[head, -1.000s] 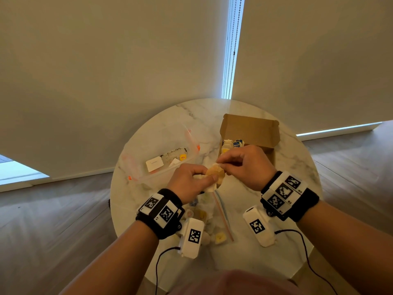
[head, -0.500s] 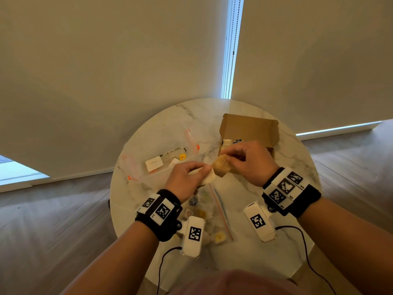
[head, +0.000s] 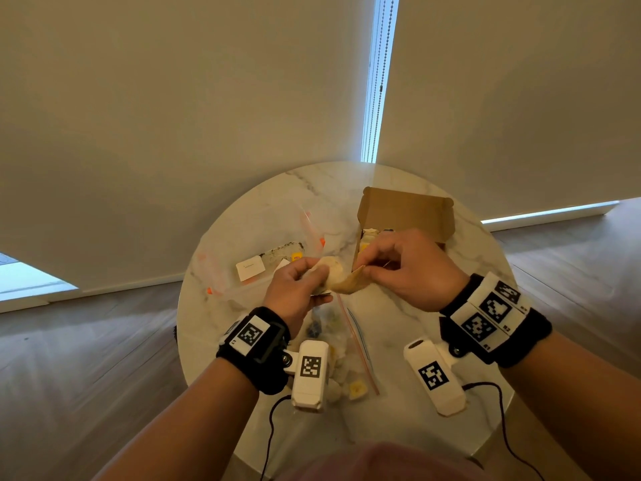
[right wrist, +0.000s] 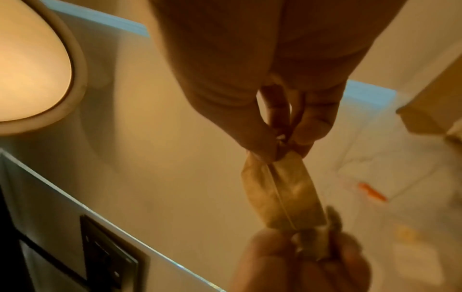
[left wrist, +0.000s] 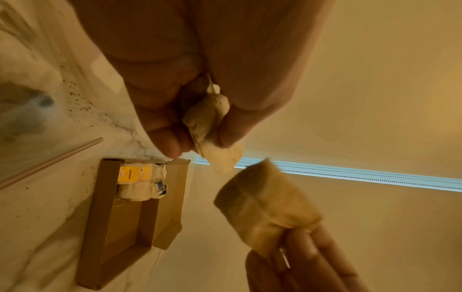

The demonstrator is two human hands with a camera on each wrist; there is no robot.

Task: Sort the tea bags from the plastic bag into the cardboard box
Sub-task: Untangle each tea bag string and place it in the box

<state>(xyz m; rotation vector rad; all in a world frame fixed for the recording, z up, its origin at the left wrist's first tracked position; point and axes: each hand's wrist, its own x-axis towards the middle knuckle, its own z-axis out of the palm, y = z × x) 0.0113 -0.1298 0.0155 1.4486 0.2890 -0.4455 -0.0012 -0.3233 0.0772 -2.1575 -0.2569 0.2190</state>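
Above the middle of the table my left hand (head: pixel 305 282) grips a pale tea bag (head: pixel 331 272) (left wrist: pixel 212 128) between thumb and fingers. My right hand (head: pixel 388 269) pinches the end of a tan tea bag (head: pixel 350 284) (left wrist: pixel 265 207) (right wrist: pixel 282 195), held just right of the pale one, the two nearly touching. The open cardboard box (head: pixel 406 213) (left wrist: pixel 110 217) lies behind my right hand, with a few tea bags (left wrist: pixel 140 181) packed at one end. A clear plastic bag (head: pixel 343 345) with several tea bags lies under my left wrist.
A second clear zip bag (head: pixel 263 262) with white and yellow tags lies on the left of the round marble table (head: pixel 416 428). The table edge is close on all sides, with wood floor beyond and a wall with blinds behind.
My hands have drawn apart, separating the tan tea bag from the pale one. The right hand with the tan bag moved right and slightly toward the box.
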